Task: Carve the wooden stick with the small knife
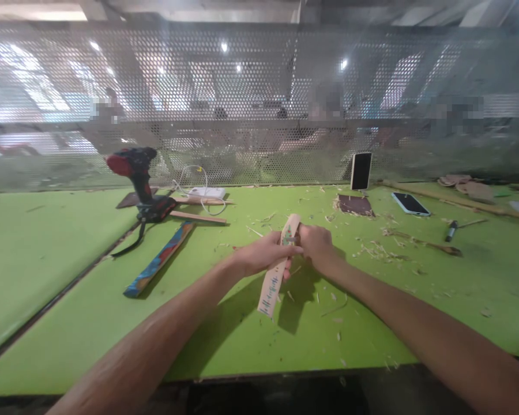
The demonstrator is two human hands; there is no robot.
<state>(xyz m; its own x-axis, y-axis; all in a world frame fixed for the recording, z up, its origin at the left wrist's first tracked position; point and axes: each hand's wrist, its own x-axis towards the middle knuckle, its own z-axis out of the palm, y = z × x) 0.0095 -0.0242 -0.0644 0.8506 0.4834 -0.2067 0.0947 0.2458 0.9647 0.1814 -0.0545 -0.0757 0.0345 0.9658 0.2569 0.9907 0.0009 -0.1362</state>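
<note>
Over the green tabletop [237, 340], my left hand [262, 252] is closed round the middle of a flat, pale wooden strip [269, 291]. The strip slants, its upper end pointing away from me, and carries dark handwritten lettering and small red and green painted marks. Closed beside the strip's upper part is my right hand [318, 242]. A small grey piece, perhaps a blade, sticks out from it across the strip; the rest of what it grips is hidden. Pale wood shavings [376, 251] lie scattered around both hands.
At left stand a cordless drill [140, 184] and a blue-red painted strip [160, 259]. A white device with a cable [207, 193] is behind. Rightward are a brown sandpaper sheet [355, 205], an upright phone [361, 171], a flat phone [410, 203], a marker [450, 231] and a wooden spoon-like piece [445, 249].
</note>
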